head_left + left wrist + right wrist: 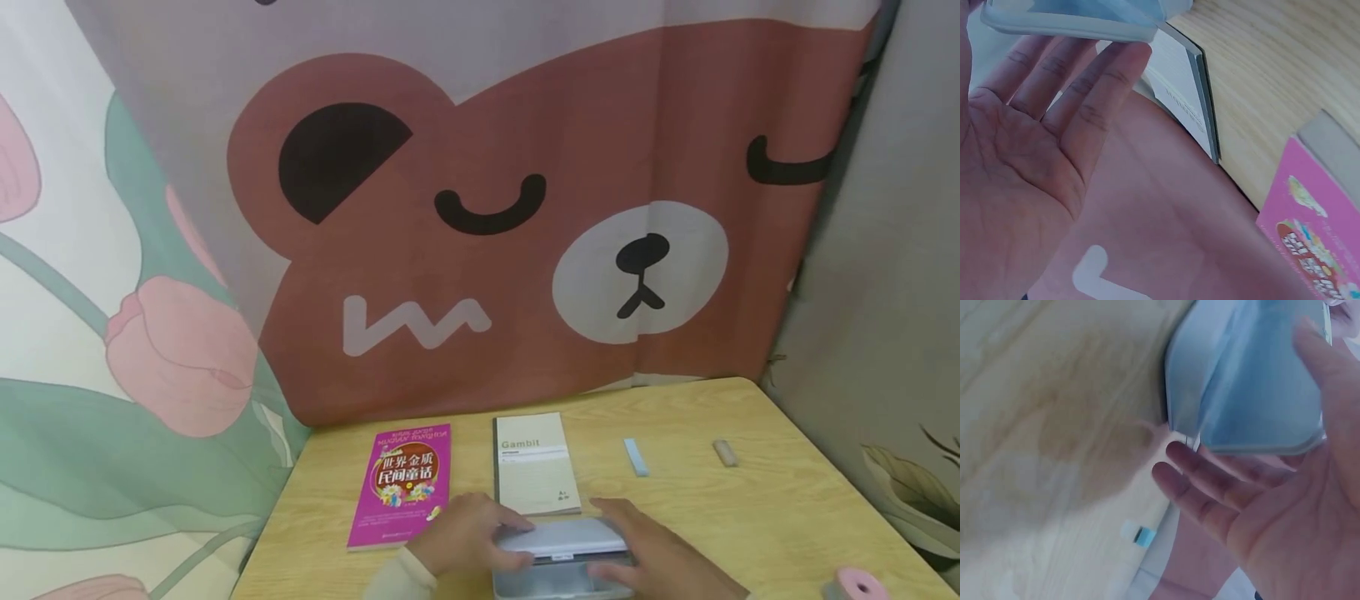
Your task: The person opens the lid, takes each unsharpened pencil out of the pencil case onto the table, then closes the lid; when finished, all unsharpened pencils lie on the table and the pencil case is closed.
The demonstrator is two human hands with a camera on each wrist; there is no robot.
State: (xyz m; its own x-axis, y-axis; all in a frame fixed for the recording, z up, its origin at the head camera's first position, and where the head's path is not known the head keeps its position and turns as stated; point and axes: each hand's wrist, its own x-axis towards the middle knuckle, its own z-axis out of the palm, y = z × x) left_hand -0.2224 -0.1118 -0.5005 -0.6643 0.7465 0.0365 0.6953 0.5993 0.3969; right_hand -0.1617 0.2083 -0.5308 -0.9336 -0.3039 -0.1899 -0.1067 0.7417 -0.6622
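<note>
A pale silver-blue pencil case (pixel 566 535) lies at the table's front edge, its hinged lid raised and part of its bare inside showing. My left hand (pixel 474 533) grips the lid's left end, fingers on top and thumb at the front. At the other end my right hand (pixel 656 550) holds the case, its thumb reaching over the front. From the left wrist, the fingers (pixel 1088 100) lie fairly straight against the rim of the case (pixel 1072 26); the thumb is mostly hidden. In the right wrist view, the thumb overlaps the blue interior (pixel 1266 381), with fingers behind the corner.
Behind the case lies a cream Gambit notebook (pixel 534 475), with a magenta book (pixel 408 483) left of it. A light-blue strip (pixel 636 457) and a small brownish block (pixel 725 453) lie at right. A pink roll (pixel 858 585) sits near the front right.
</note>
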